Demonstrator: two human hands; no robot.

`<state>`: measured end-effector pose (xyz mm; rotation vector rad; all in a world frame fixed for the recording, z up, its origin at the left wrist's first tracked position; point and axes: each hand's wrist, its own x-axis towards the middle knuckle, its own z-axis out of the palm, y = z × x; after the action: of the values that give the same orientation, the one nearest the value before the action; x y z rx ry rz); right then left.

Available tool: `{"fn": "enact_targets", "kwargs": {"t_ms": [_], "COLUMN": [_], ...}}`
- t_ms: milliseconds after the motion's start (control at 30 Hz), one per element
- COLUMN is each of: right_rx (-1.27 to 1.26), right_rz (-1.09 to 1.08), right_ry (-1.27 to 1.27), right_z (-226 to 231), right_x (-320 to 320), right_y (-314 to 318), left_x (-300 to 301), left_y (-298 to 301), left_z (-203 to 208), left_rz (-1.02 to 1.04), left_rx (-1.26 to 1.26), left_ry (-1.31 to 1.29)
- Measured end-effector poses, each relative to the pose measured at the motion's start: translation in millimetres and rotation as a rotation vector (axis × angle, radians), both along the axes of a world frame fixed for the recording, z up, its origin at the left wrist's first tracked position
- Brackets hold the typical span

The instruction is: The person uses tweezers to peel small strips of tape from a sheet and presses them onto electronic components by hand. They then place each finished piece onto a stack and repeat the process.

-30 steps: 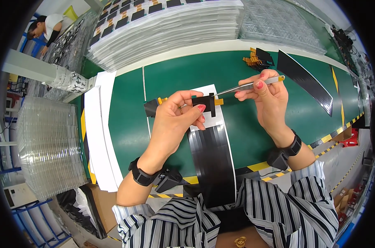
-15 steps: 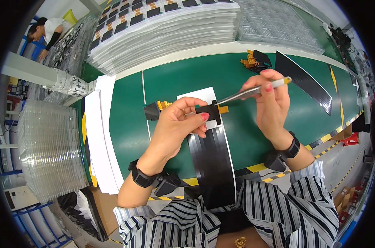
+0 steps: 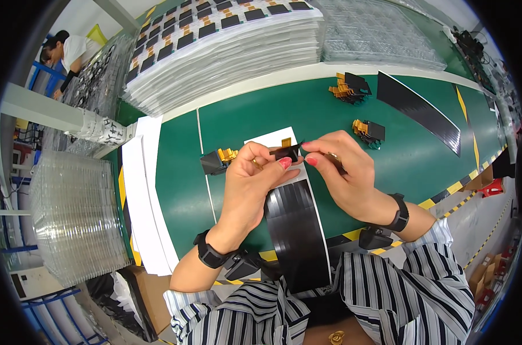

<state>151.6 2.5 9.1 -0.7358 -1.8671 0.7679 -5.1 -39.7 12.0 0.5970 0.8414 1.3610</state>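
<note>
A small black display panel (image 3: 281, 154) with an orange flex tail (image 3: 286, 142) is pinched between the thumb and fingers of my left hand (image 3: 244, 181). At the panel's right edge, the thumb and index finger of my right hand (image 3: 350, 178) are closed on the end of a small black tape piece (image 3: 300, 146). The tweezers are hard to make out; a small metallic bit shows by the right fingers. Beneath both hands lies a long white-backed sheet of black strips (image 3: 298, 241), its white end beyond my left hand.
Small panels with orange tails lie in a left pile (image 3: 216, 162), a far-right pile (image 3: 351, 87) and a nearer right pile (image 3: 369, 132). Another black sheet (image 3: 419, 109) rests at right. White sheets (image 3: 149, 201) line the left; stacked panel trays (image 3: 226, 54) stand behind. A person (image 3: 71, 52) works far left.
My right hand has come left and down to the panel, its fingertips now on the black tape. The tweezers no longer show clearly. The panel has turned, its orange tail now pointing away.
</note>
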Motion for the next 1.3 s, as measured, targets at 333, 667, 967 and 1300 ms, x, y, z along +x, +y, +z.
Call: {"fn": "enact_targets", "kwargs": {"t_ms": [333, 667, 967, 1300], "right_rx": [-0.093, 0.008, 0.011, -0.141], "right_rz": [0.012, 0.006, 0.048, -0.343], "right_ry": [0.033, 0.011, -0.071, -0.160], "right_z": [-3, 1, 2, -7], "right_x": [3, -1, 8, 98], "right_y": [0, -1, 2, 57], "left_x": [7, -2, 6, 20], "left_y": [-1, -6, -2, 8], "left_z": [-5, 3, -1, -12], "left_rz": [0.018, 0.298, 0.045, -0.059], "left_rx": [0.092, 0.409, 0.289, 0.188], "left_ry": [0.222, 1.131, 0.708, 0.622]}}
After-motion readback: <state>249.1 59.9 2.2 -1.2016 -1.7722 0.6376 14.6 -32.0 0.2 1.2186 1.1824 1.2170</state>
